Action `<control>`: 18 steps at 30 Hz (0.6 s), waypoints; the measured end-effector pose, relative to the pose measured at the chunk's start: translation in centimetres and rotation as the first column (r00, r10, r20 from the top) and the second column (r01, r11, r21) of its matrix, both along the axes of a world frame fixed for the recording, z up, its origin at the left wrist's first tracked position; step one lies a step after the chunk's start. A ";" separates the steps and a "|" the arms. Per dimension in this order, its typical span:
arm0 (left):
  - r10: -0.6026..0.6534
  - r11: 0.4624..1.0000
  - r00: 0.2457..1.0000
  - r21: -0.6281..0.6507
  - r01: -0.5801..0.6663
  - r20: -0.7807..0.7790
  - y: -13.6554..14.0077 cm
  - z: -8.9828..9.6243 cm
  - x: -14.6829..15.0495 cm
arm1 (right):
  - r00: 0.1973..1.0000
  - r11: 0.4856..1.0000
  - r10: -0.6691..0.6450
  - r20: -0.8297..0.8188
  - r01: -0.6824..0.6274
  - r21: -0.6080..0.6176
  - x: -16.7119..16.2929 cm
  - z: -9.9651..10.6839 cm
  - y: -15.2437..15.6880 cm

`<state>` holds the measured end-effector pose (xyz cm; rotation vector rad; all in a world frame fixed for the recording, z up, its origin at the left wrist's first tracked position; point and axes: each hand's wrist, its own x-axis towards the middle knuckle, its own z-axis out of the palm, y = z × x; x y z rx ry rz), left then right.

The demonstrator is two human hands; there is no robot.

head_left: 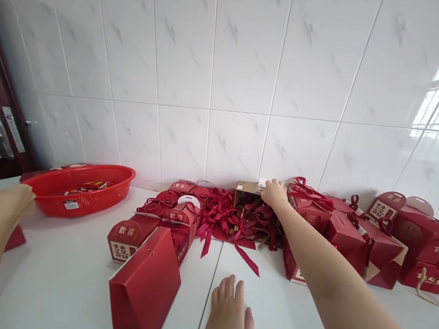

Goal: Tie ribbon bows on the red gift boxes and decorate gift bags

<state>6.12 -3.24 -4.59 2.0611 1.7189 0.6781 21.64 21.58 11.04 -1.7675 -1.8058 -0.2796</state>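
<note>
My left hand (228, 324) rests on the white table, palm down with its fingers stretched out, holding nothing. Just left of it stands a plain red gift box (147, 292), upright with slanting sides. My right hand (275, 193) reaches to the back by the wall, fingers curled at the edge of a small brown cardboard box (246, 187). A small pale printed item (259, 188) shows beside its fingertips; whether they grip it is hard to make out. Dark red ribbons (220, 212) lie in a tangled heap in front of and below that box.
Red gift boxes with ribbons (131, 234) cluster left of the heap. More red boxes (347, 240) and red gift bags (435, 249) line the right. A red plastic basket (85, 196) holds small packets. At far left, another person's hands (0, 205) handle a red box (16, 239).
</note>
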 end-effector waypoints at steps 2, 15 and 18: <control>0.001 1.000 1.000 -0.006 -0.001 -0.016 0.0 0.1 0.0 | 1.000 1.000 0.008 -0.024 -0.008 -0.020 0.2 0.4 0.3; 0.066 0.998 0.963 0.007 -0.070 0.263 0.1 2.0 -0.9 | 0.888 0.891 0.407 -0.212 -0.335 0.308 -1.7 1.4 -15.2; 0.060 0.998 0.934 -0.009 -0.061 0.352 0.1 2.9 -1.5 | 0.815 0.849 0.522 -0.252 -0.468 0.247 -1.6 -1.6 -19.9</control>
